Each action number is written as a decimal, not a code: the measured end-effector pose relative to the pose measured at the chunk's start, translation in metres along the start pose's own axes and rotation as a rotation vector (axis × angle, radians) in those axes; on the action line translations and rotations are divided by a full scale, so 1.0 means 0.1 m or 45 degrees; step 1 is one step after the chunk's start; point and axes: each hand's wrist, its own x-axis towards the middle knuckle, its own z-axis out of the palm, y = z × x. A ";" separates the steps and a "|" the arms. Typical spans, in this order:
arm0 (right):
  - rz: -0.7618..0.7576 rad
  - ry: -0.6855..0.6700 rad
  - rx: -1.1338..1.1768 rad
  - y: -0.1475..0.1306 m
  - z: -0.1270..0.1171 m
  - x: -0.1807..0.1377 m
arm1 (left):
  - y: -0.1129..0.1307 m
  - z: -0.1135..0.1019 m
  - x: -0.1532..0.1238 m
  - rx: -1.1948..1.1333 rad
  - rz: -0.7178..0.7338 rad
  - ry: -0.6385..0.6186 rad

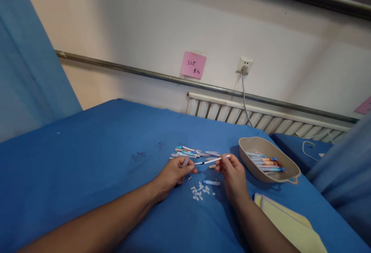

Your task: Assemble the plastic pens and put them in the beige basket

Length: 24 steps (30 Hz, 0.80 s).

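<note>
My left hand (174,174) rests on the blue cloth with its fingers curled around a pale pen barrel (185,162). My right hand (233,174) pinches a thin white pen refill (211,161), which points left toward the left hand. Just beyond both hands lies a small pile of pens (193,152). Between the wrists sit a loose pen piece with a blue end (211,182) and several small white caps (199,193).
A beige oval tray (255,145) with several pens stands at the right. Yellow paper (292,228) lies near the right forearm. The blue-covered table (87,168) meets a wall with a radiator (261,116), a socket with a cable (244,66) and a pink note (193,65).
</note>
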 end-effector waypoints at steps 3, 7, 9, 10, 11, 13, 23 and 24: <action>-0.018 -0.028 -0.048 0.01 0.01 -0.01 | 0.01 0.01 -0.01 -0.002 0.002 -0.005; -0.012 -0.036 -0.057 0.03 0.01 -0.02 | 0.01 0.01 -0.01 0.015 -0.008 0.013; 0.005 -0.070 -0.063 0.04 0.02 -0.02 | 0.01 0.01 -0.01 0.024 -0.003 0.016; 0.012 -0.097 -0.068 0.05 0.02 -0.03 | 0.00 0.01 -0.01 0.029 0.000 0.016; 0.017 -0.125 -0.074 0.05 0.03 -0.03 | 0.00 0.01 -0.01 0.035 0.000 0.015; 0.019 -0.169 -0.085 0.06 0.04 -0.04 | 0.00 0.01 0.00 0.040 -0.011 0.013; 0.241 -0.224 0.050 0.07 0.10 -0.06 | 0.00 0.00 0.01 0.046 -0.009 0.037; 0.301 -0.208 0.103 0.08 0.11 -0.06 | 0.00 0.01 0.01 0.051 0.002 0.044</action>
